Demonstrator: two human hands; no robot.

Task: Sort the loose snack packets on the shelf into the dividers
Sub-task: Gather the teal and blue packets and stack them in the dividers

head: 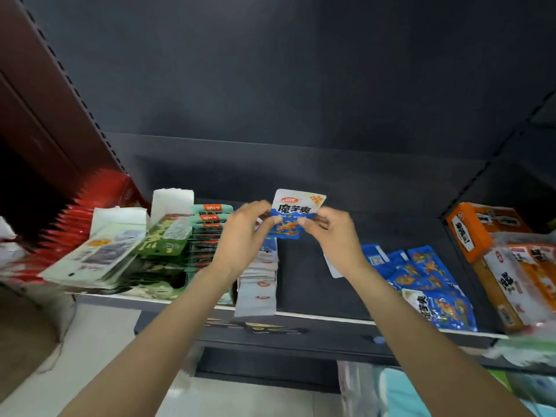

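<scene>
A small blue and white snack packet (293, 210) is held upright above the dark shelf (304, 275), its printed face towards me. My left hand (245, 233) pinches its lower left edge and my right hand (334, 233) pinches its lower right edge. Below my left hand a row of white-backed packets (258, 284) stands on edge. A loose pile of matching blue packets (421, 275) lies on the shelf to the right of my right hand.
Green packets (207, 236) and white boxes (120, 245) fill the shelf's left part, with red packets (78, 224) further left. Orange and white boxes (493, 251) stand at the right behind a dark divider. A lower shelf edge (285, 329) runs beneath.
</scene>
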